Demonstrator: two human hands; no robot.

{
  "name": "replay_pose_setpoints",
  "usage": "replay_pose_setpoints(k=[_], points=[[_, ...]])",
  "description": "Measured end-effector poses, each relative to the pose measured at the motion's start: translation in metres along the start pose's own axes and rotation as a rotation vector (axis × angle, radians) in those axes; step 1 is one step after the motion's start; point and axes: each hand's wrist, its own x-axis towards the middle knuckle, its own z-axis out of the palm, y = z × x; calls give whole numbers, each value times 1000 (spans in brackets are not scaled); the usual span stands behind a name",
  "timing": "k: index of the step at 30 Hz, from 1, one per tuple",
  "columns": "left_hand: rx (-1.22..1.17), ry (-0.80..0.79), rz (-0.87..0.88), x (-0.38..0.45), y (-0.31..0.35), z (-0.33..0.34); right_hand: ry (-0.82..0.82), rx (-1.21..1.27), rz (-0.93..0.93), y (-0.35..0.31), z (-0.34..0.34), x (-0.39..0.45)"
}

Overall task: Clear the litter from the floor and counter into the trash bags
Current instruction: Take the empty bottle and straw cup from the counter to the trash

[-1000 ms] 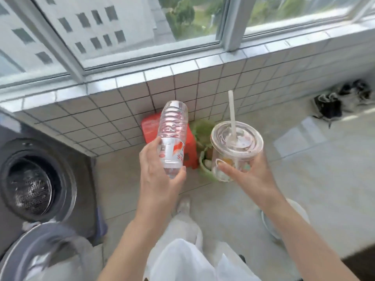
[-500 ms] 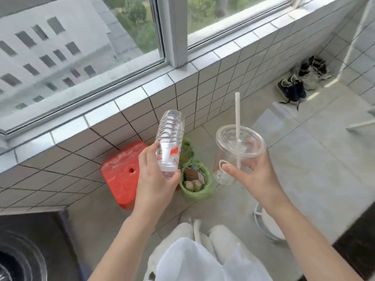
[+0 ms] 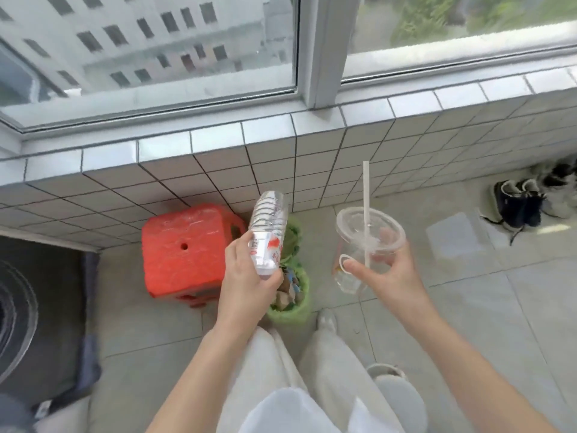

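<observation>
A big window [image 3: 156,51] runs across the top, and under it is a low wall of white tiles [image 3: 312,157]. The floor [image 3: 468,307] is made of pale grey tiles. At the left edge sits a dark washing machine [image 3: 37,307]. A red plastic stool [image 3: 184,251] stands on the floor near the tiled wall. Far off to the right, some shoes [image 3: 518,204] lie by the wall. Two green trash bags stand just to the right of the stool. The near trash bag [image 3: 293,310] is open and has scraps in it, and it sits right in front of the person's feet. The far trash bag [image 3: 293,232] is behind it, closer to the wall, and partly hidden by the bottle. The person wears light trousers [image 3: 312,370]. The left hand [image 3: 246,276] is wrapped tight around a clear plastic bottle [image 3: 268,226] with a red and white label. The bottle tips away from the person and hangs in the air above the two green bags. The right hand [image 3: 384,270] holds a clear plastic cup [image 3: 365,245] with a lid, up in the air to the right of the bags. A white straw [image 3: 366,195] sticks up out of the lid.
</observation>
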Motion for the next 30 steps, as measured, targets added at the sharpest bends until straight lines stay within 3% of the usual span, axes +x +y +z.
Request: replay_pose_setpoints(k=[7, 14, 18, 25, 30], points=[[-84, 2, -312, 17, -34, 58, -236, -148, 46, 37, 5, 91], [-282, -123, -694, 78, -104, 114, -346, -139, 134, 97, 74, 170], [-342, -173, -752, 121, -161, 158, -459, -222, 163, 146, 122, 215], [-434, -183, -851, 209, -267, 236, -431, -240, 111, 249, 202, 305], [-141, -212, -697, 256, -322, 277, -402, -234, 158, 320, 255, 358]])
